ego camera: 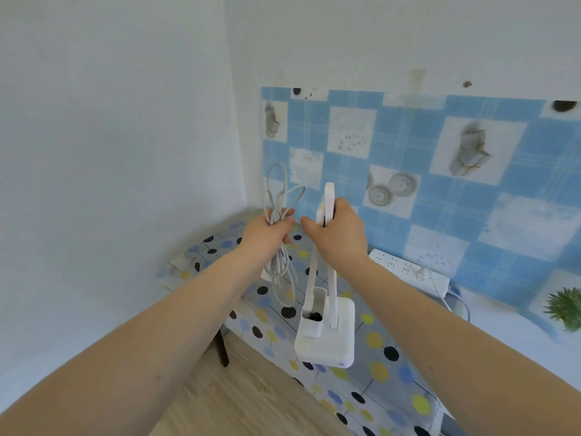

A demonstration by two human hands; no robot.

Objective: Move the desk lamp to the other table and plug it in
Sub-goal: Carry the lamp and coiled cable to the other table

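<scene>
Wood floor (251, 401) shows nearest, under two bare arms. Next comes a table (371, 401) with a dotted cloth. The white desk lamp (327, 335) is over its near edge; whether its base touches the cloth cannot be told. The right hand (338, 234) is closed around the lamp's thin arm near the top. The left hand (270, 231) is closed around a bundle of white cord (281, 265), with loops hanging below it. Farther back, a white power strip (408, 272) lies by the blue checked wall sheet (456, 171), and a small green plant (566, 306) stands at the right.
</scene>
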